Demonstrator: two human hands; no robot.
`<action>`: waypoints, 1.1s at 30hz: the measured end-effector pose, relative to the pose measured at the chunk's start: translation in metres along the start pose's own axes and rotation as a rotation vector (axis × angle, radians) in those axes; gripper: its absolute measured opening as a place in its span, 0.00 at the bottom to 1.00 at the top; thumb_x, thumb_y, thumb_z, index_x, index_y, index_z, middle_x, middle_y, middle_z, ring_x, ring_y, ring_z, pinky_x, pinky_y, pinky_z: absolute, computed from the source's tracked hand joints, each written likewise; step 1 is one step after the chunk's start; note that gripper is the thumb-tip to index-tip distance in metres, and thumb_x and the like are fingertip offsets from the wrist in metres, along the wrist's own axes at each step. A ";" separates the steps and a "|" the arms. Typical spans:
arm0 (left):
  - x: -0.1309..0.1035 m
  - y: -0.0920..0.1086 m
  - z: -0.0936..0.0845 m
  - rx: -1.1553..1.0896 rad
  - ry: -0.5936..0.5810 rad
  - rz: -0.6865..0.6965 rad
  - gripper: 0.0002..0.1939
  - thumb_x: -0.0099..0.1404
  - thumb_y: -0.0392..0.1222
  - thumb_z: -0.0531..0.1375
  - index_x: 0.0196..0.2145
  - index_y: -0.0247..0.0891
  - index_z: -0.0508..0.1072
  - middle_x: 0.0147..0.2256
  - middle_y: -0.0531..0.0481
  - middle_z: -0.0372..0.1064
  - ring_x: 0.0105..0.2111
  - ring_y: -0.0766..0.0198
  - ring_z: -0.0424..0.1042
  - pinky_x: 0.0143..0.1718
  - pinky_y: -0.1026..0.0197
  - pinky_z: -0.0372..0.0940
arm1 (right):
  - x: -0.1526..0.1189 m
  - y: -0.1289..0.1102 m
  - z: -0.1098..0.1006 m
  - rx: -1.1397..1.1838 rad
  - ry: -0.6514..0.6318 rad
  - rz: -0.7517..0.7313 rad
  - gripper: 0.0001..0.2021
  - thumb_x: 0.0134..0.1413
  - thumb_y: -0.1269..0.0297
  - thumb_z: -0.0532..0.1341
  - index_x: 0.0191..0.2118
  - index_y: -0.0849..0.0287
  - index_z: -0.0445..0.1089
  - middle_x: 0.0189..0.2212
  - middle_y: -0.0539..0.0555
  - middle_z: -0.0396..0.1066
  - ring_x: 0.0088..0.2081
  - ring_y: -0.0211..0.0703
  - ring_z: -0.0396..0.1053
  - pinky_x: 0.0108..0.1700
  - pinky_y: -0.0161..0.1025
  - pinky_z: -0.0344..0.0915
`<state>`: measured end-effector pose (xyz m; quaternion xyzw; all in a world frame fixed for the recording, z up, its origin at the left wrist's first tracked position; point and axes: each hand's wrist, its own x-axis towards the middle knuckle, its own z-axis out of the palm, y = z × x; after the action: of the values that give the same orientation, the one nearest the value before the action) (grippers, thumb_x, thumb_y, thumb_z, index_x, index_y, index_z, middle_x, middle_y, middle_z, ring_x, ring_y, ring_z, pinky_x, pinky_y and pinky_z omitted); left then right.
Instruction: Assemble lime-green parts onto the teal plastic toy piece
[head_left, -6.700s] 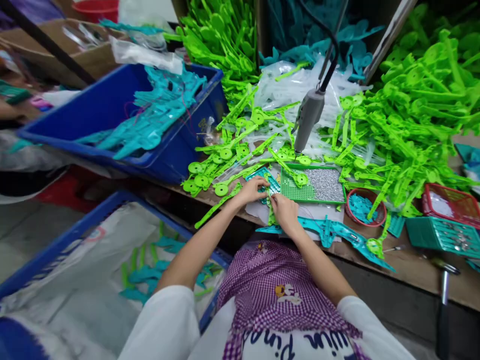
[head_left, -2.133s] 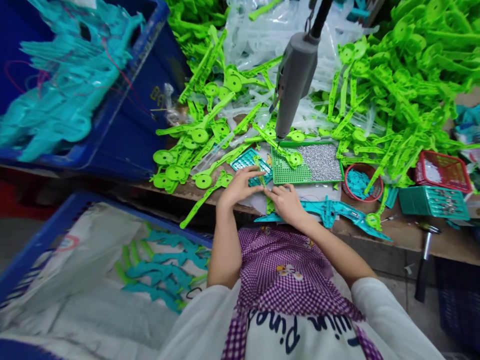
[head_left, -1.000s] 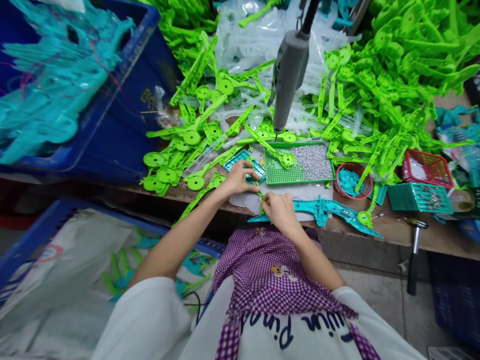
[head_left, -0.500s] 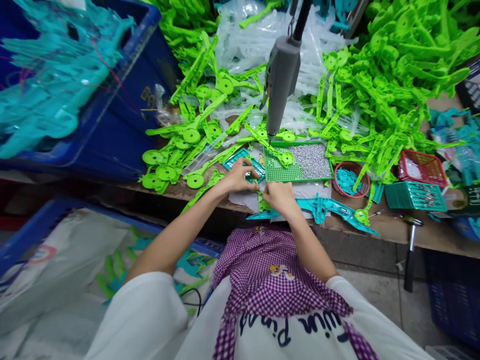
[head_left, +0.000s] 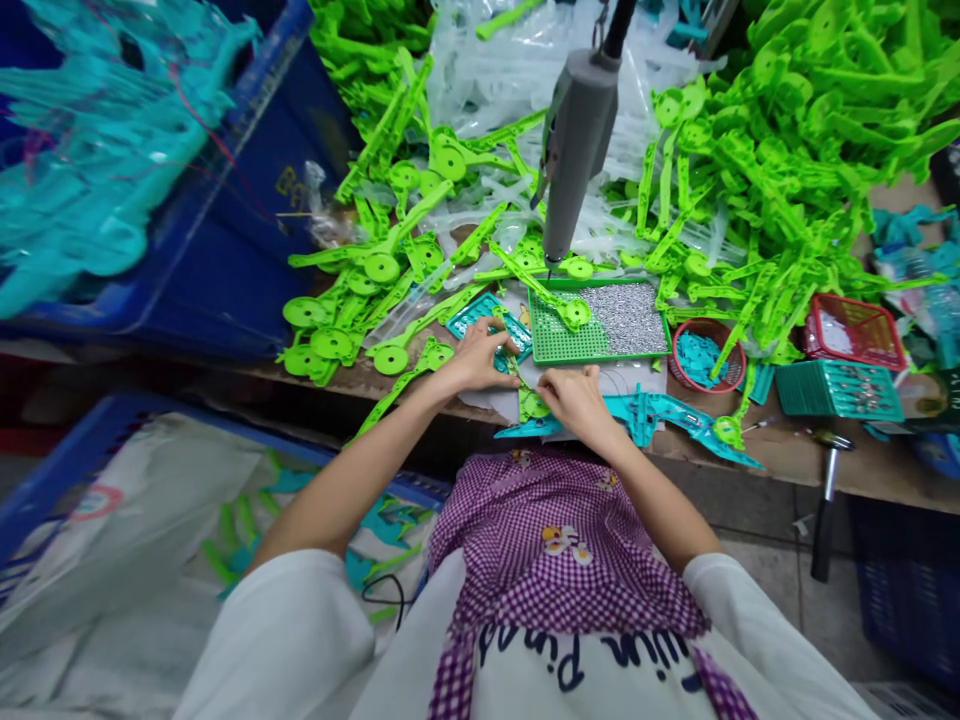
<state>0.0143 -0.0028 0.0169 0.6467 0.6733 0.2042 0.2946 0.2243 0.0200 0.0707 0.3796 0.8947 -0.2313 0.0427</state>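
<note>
- Left hand [head_left: 476, 360] fingers closed on a green part [head_left: 531, 402] at the surface [head_left: 840, 470] edge.
- Right hand [head_left: 574, 402] fingers also pinch this part, beside a teal piece [head_left: 660, 415].

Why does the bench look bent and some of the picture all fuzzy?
Head view: the wide lens bows the bench edge; the teal parts in the blue crate at the left edge smear with blur; the hanging grey tool and both hands, left hand and right hand, look sharp under even, soft light.
</note>
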 end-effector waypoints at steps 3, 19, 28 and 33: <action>0.001 -0.001 0.000 -0.002 -0.002 -0.009 0.24 0.43 0.50 0.74 0.38 0.42 0.75 0.55 0.45 0.57 0.56 0.44 0.59 0.62 0.42 0.54 | -0.007 -0.001 0.006 -0.006 0.014 0.024 0.10 0.66 0.68 0.53 0.38 0.60 0.71 0.37 0.56 0.79 0.39 0.46 0.71 0.42 0.41 0.42; -0.002 0.003 -0.003 -0.011 -0.014 -0.017 0.23 0.44 0.49 0.73 0.38 0.42 0.74 0.56 0.45 0.56 0.59 0.43 0.57 0.62 0.43 0.54 | -0.034 0.020 0.019 -0.199 0.011 -0.191 0.15 0.69 0.70 0.49 0.48 0.60 0.73 0.33 0.56 0.74 0.33 0.43 0.66 0.43 0.42 0.43; 0.001 -0.005 0.000 -0.009 -0.021 -0.006 0.25 0.44 0.53 0.73 0.39 0.42 0.74 0.55 0.45 0.54 0.60 0.43 0.54 0.63 0.43 0.54 | -0.035 0.021 0.012 -0.064 -0.036 -0.137 0.15 0.68 0.69 0.50 0.49 0.58 0.74 0.37 0.56 0.76 0.37 0.44 0.68 0.41 0.42 0.40; 0.001 -0.004 0.000 -0.008 -0.025 -0.005 0.25 0.45 0.54 0.73 0.38 0.42 0.74 0.55 0.45 0.54 0.59 0.43 0.56 0.63 0.42 0.52 | -0.034 0.026 0.011 -0.046 0.031 -0.137 0.14 0.69 0.67 0.51 0.45 0.57 0.75 0.39 0.55 0.78 0.41 0.47 0.67 0.46 0.44 0.42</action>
<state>0.0114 -0.0022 0.0148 0.6462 0.6705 0.1980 0.3059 0.2651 0.0084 0.0592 0.3199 0.9242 -0.2073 0.0216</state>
